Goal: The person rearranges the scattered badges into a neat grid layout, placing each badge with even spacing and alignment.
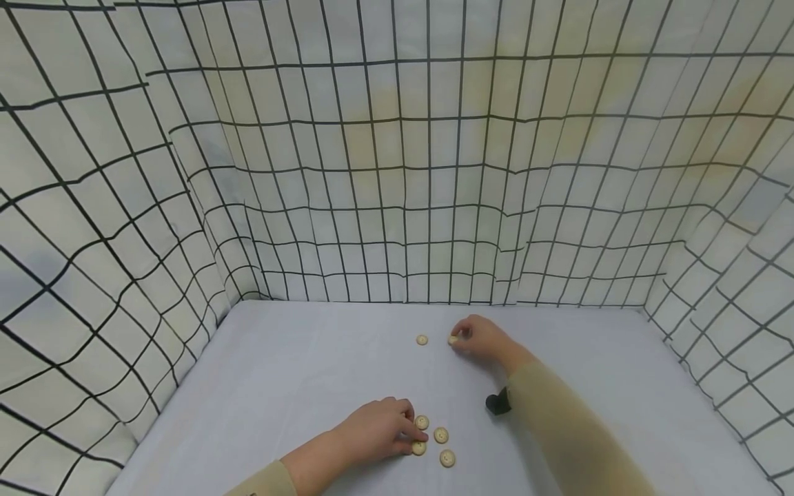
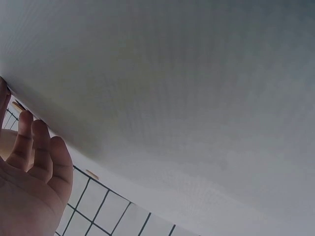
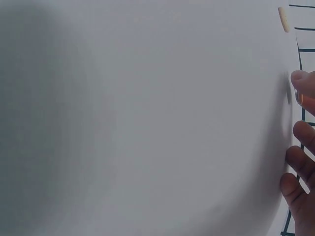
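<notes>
Far on the white table, my right hand [image 1: 486, 339] pinches a pale, wood-coloured button [image 1: 453, 339] between thumb and index finger, just above or at the surface. A second button [image 1: 422, 339] lies flat to its left. Nearer me, my left hand [image 1: 378, 430] rests at a small group of similar buttons. Its thumb and index finger touch a button [image 1: 418, 448], with another button [image 1: 422, 422] just beyond the fingertip. Two more, a button [image 1: 441, 435] and a button [image 1: 447, 458], lie to the right. Only fingers and part of the palm show in the wrist views.
White cloth covers the table [image 1: 298, 358]. Pale walls with a black grid [image 1: 434, 193] enclose its back and sides. A small black object [image 1: 498, 402] sits at the right sleeve's underside.
</notes>
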{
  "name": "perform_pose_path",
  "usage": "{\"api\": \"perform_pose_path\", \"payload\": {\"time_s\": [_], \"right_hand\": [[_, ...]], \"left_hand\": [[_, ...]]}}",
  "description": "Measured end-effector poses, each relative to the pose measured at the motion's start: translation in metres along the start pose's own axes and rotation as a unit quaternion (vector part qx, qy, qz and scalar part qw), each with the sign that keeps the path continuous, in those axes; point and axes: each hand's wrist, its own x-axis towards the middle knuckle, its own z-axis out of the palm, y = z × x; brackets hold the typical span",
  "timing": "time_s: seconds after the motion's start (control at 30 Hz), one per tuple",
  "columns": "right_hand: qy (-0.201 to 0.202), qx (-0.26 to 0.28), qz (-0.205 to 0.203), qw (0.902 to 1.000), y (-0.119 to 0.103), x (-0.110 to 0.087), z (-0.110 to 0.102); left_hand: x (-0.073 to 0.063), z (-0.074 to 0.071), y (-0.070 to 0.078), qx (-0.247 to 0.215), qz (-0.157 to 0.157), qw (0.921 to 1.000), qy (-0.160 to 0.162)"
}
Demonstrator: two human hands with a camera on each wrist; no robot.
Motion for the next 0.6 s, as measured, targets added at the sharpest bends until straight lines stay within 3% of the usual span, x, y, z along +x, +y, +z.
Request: {"api": "perform_pose_path", "payload": {"time_s": [0.6], "right_hand": [[0.003, -0.008, 0.005, 1.0000, -0.0001, 0.0020, 0.0031]], "left_hand": [[-0.0006, -0.0013, 0.0015, 0.008, -0.004, 1.0000, 0.002]]}}
